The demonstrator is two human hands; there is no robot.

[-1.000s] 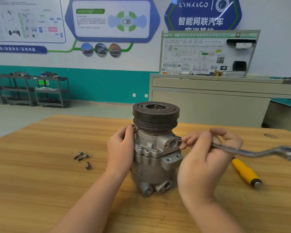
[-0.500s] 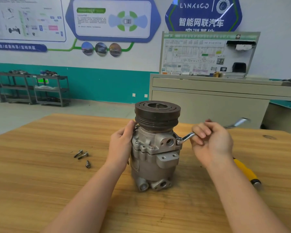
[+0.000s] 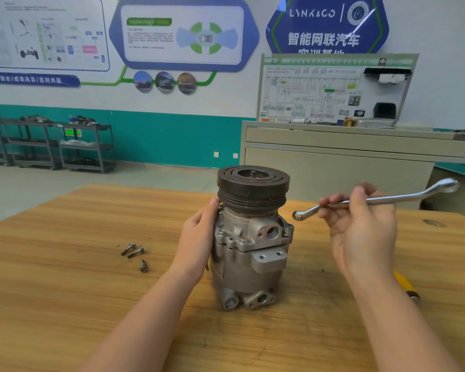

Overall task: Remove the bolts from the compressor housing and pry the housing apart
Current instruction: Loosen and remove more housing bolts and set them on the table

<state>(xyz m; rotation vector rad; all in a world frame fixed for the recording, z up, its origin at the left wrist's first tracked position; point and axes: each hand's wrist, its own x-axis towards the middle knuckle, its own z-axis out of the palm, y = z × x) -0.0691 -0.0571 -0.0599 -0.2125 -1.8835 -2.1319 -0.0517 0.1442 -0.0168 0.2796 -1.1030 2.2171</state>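
Compressor (image 3: 249,242) upright mid-table (image 3: 65,304), pulley on top; cast metal, likely heavy, rigid. Left hand (image 3: 199,240) wraps housing flank, steadying. Right hand (image 3: 360,229) pinches ring spanner (image 3: 373,201) mid-shank, lifted off bolt. Three bolts (image 3: 136,255) already out, lying left.

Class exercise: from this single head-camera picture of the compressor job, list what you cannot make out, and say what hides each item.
- Far side of the compressor housing, head view: the housing itself hides any bolts there.
- Yellow-handled tool: the right forearm covers most of it.
- Left hand fingers: wrapped behind the housing.
- Wall poster small print: too blurred to read.
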